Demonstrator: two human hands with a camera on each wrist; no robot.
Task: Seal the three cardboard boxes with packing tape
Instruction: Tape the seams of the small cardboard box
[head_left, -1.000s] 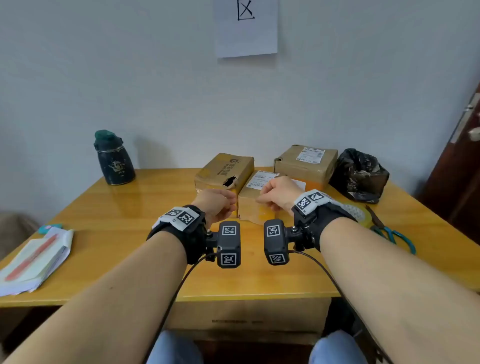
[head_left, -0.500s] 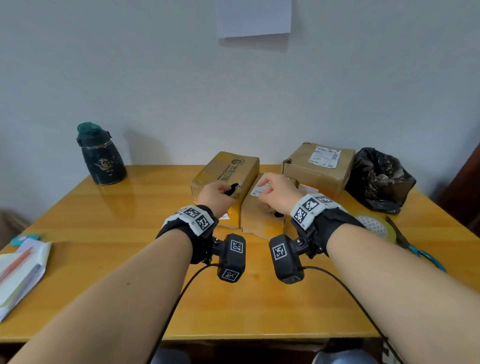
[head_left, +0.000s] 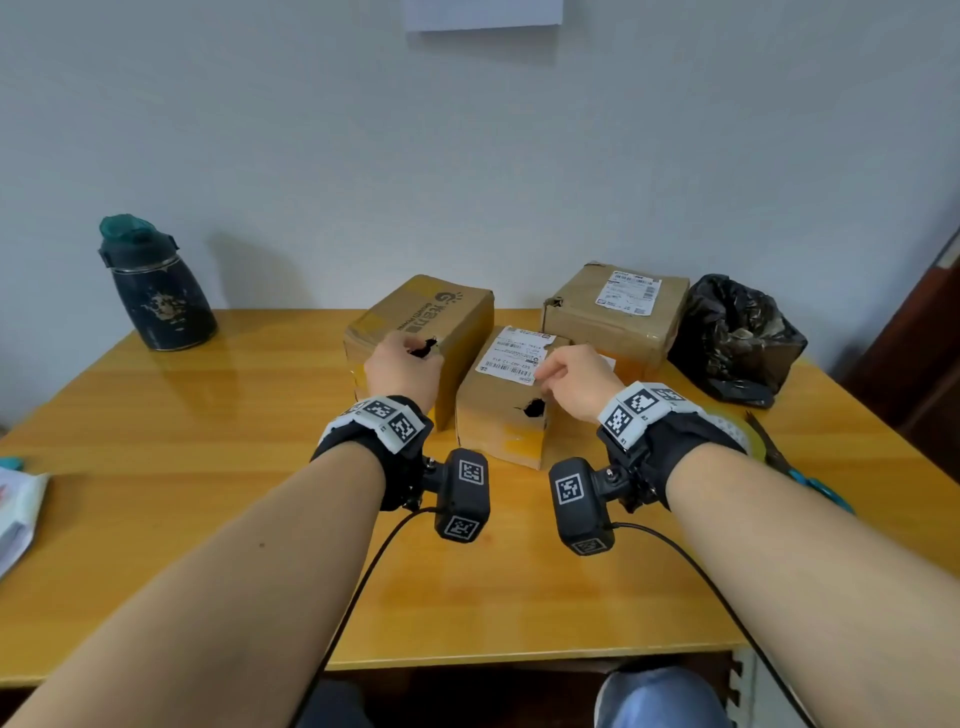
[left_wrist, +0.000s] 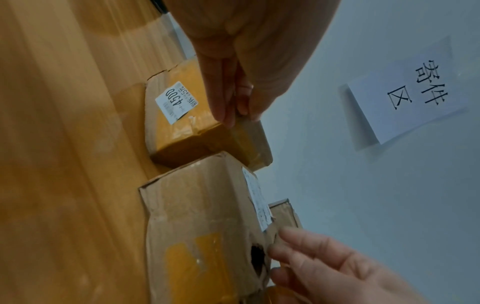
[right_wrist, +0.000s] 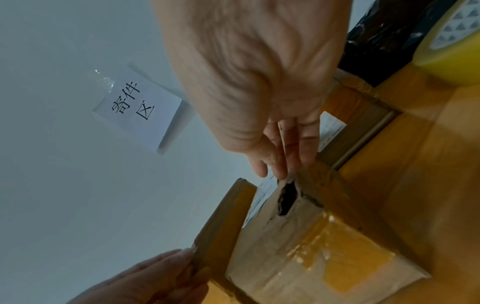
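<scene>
Wooden table (head_left: 208, 467): both hands loose-fingered, left hand (head_left: 402, 366) on left box (head_left: 457, 322), right hand (head_left: 576, 379) on middle box (head_left: 498, 415).

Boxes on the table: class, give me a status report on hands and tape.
Left hand on left box, right hand on middle box. No fresh tape applied. Tape roll unused, beside right wrist.

Parcel-sending desk in an office: wall sign (right_wrist: 135, 107) reading "寄件区", labelled boxes (head_left: 615, 312), tape roll (right_wrist: 457, 37) on wooden table (head_left: 208, 467).

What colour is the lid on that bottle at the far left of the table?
The lid is green, on a dark, nearly black bottle. The head view shows it best.
</scene>
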